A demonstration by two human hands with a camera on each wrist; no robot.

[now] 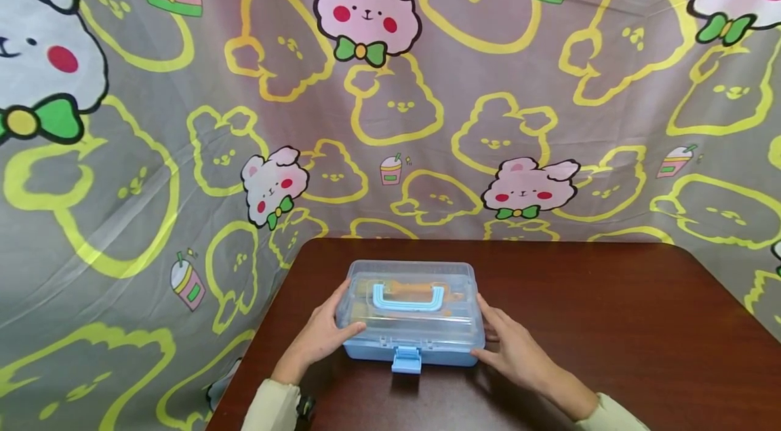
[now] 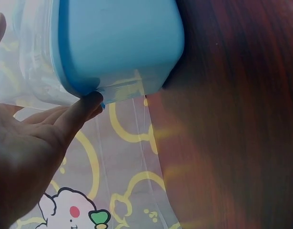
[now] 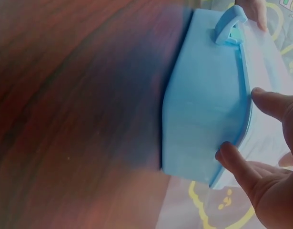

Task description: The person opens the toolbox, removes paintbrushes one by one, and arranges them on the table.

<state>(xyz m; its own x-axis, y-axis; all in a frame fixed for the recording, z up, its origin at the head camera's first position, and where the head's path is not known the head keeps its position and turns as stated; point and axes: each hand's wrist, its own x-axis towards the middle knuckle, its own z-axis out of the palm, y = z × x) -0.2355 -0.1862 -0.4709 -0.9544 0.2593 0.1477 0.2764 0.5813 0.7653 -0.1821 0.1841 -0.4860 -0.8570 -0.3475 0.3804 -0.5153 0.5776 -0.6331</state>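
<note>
While two bare hands flank it, one lidded plastic box upright on a dark table

Box (image 1: 410,316): one, left of centre on the table (image 1: 598,309), with its clear lid (image 1: 415,329) down over a light blue base (image 1: 448,356).

Left hand (image 1: 326,329): one, thumb and fingers spread around the box's left side, thumb at the lid's front edge, touching rather than clenching. Right hand (image 1: 515,350): one, similarly spread, its fingers along the right side and its thumb at the near right corner.

Hazards, as judged: the latch (image 1: 407,360) juts forward and appears unfastened; lifting by the lid or handle (image 1: 407,304) alone could part lid from base and spill the contents. Smooth walls under fingertip contact may slip. Uneven pressure from the two sides could skew the box; tilting could slide whatever lies loose inside.

Count:
- Lid, one; base, one.
- Handle, light blue, one.
- Latch, light blue, one visible.
- Contents (image 1: 411,291), orange and yellowish, blurred through the lid; number cannot be told.
- Hands, two; pale sleeves (image 1: 271,407), two.
- Dark item (image 1: 305,407) at the left cuff, one, nature unclear.
- Table, one.
- Patterned cloth (image 1: 439,167) behind, number of pieces unclear; its prints include two cake slices and three drink cups.
</note>
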